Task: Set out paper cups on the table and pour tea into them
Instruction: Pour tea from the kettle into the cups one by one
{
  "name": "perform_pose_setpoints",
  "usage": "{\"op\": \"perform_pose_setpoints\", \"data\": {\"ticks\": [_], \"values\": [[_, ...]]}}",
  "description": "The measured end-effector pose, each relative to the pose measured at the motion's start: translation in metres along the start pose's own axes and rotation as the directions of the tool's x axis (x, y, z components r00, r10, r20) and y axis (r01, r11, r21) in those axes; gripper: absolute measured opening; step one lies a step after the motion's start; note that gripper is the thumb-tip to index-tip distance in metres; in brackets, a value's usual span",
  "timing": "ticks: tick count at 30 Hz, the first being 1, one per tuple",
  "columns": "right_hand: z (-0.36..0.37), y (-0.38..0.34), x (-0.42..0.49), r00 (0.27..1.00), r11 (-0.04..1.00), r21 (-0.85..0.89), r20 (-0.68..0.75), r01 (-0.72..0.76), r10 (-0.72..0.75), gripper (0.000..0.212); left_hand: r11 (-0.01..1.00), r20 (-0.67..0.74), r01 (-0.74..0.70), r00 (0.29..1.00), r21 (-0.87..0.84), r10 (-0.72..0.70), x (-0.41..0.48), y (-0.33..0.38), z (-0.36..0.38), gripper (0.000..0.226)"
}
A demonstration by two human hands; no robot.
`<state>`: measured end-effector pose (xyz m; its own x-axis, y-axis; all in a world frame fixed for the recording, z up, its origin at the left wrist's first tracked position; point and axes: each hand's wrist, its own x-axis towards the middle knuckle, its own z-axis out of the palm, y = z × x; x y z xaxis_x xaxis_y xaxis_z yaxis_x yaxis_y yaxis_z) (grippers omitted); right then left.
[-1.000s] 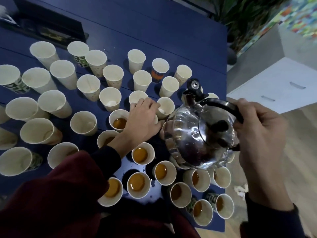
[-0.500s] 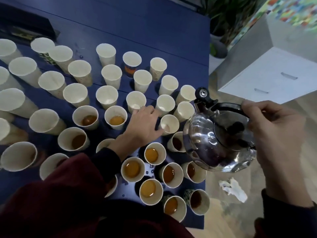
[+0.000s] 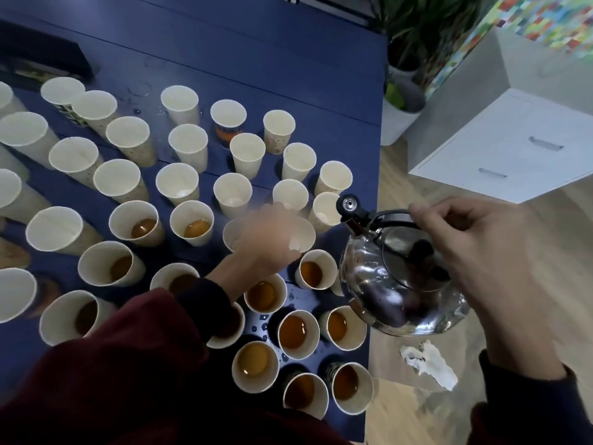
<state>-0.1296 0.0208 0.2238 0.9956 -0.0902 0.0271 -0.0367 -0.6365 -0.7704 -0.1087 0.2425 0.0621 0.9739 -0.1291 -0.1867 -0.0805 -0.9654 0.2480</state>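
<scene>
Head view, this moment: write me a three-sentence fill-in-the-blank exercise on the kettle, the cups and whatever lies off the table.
1. The right hand grips the steel kettle by its black ____.
2. The paper cups stand on a dark ____ table.
3. The crumpled white tissue lies on the wooden ____.

Missing words: handle; blue; floor.

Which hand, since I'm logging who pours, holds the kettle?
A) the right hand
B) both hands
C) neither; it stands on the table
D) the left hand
A: the right hand grips the black handle of the steel kettle, while the blurred left hand is over at a paper cup.
</scene>
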Motion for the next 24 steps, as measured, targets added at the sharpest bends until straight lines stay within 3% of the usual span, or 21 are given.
{"op": "perform_pose_setpoints", "data": {"ticks": [4, 24], "values": [[0.007, 0.004, 0.004, 0.999, 1.000, -0.016, 0.033, 0.012, -0.011, 0.026, 0.999, -0.040, -0.014, 0.999, -0.039, 0.012, -0.001, -0.001, 0.006, 0.062], [0.030, 0.000, 0.009, 0.998, 0.988, -0.152, 0.066, -0.014, 0.024, 0.037, 0.991, -0.071, -0.034, 0.997, -0.131, 0.025, 0.004, -0.009, 0.014, 0.064]]}}
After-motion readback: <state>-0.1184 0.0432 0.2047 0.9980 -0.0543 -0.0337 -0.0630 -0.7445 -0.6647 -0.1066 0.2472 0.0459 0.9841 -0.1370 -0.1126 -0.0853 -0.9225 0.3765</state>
